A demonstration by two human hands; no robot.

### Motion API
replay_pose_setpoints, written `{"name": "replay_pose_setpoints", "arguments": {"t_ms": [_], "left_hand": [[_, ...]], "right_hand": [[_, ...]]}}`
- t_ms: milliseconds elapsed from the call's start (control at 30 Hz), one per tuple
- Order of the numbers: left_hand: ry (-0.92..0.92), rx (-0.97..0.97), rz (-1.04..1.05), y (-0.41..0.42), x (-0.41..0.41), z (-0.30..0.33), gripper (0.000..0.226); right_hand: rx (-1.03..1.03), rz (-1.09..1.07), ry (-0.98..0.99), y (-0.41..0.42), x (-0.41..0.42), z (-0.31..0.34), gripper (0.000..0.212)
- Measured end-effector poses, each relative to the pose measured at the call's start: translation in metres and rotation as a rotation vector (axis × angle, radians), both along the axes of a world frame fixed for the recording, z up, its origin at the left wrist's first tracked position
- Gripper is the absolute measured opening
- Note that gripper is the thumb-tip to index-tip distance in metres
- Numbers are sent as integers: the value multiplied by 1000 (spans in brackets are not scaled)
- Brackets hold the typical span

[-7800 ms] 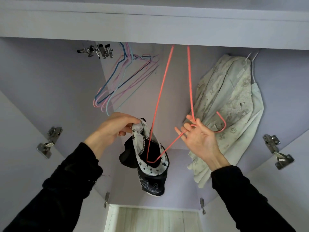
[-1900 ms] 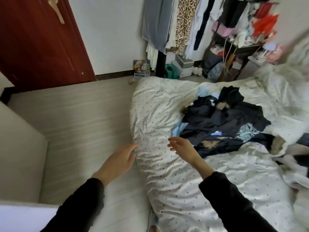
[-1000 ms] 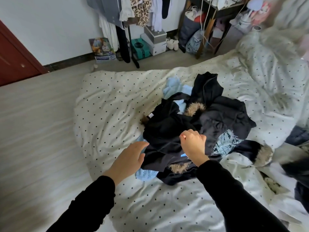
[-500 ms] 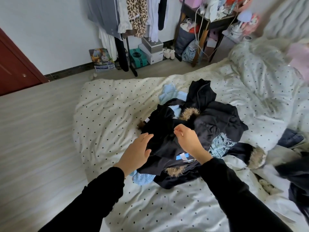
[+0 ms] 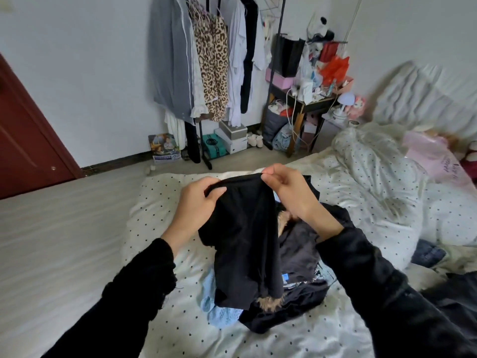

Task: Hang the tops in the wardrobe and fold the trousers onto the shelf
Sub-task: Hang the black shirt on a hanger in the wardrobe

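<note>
— What is the person doing with their hands over there?

— Both are gripping 1 black garment (image 5: 245, 244) by its top edge. The left hand (image 5: 197, 202) is curling its fingers round the left end of that edge, and the right hand (image 5: 289, 192) is pinching the right end between thumb and fingers. The 2 hands are holding it up near each other, above the bed.

— Is it a top or a pair of trousers?

— I cannot tell from here; the cloth is hanging down in folds, and its lower end is draping onto the heap beneath.

— What heap?

— A pile of dark clothes (image 5: 302, 257) is lying on the white dotted duvet (image 5: 160, 254), with bits of tan fur trim (image 5: 269, 303) showing and a pale blue garment (image 5: 219, 313) sticking out at the near left side. The held garment is hanging right in front of that pile.

— And around the bed?

— Against the far wall a clothes rack (image 5: 204, 60) is standing, with a grey coat, a leopard-print piece and white shirts hanging on it. Boxes (image 5: 232, 136) are sitting at its foot. Just to the right a small dark table (image 5: 307, 104) is crowded with bags and oddments. A red-brown door (image 5: 23, 135) is showing at the left edge, and a pink bag (image 5: 433, 156) is lying on the bedding at the far right.
</note>
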State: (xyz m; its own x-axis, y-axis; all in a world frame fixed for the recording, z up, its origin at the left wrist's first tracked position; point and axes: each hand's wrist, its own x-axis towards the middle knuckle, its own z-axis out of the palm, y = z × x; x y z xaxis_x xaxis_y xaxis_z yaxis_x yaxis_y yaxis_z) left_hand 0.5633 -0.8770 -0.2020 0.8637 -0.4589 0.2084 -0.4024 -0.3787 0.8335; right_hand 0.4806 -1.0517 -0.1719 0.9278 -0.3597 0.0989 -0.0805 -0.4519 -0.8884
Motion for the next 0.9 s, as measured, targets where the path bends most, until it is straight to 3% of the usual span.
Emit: {"name": "replay_pose_setpoints", "arguments": {"t_ms": [133, 333, 567, 667, 733, 833, 900], "left_hand": [[-33, -44, 52, 48, 17, 65, 13], [31, -109, 114, 131, 10, 121, 16], [125, -153, 273, 236, -18, 144, 10], [147, -241, 372, 278, -32, 145, 14], [178, -299, 416, 292, -40, 143, 16], [204, -351, 439, 318, -54, 141, 16], [198, -347, 443, 341, -64, 137, 24]], "right_hand": [[-91, 57, -55, 31, 26, 37, 12], [-60, 260, -51, 111, 47, 74, 24], [-54, 415, -93, 203, 54, 90, 4], [-125, 684, 33, 255, 37, 87, 28], [-198, 821, 63, 283, 26, 80, 30], [-139, 713, -51, 321, 22, 73, 6], [-54, 638, -51, 338, 22, 74, 27]]}}
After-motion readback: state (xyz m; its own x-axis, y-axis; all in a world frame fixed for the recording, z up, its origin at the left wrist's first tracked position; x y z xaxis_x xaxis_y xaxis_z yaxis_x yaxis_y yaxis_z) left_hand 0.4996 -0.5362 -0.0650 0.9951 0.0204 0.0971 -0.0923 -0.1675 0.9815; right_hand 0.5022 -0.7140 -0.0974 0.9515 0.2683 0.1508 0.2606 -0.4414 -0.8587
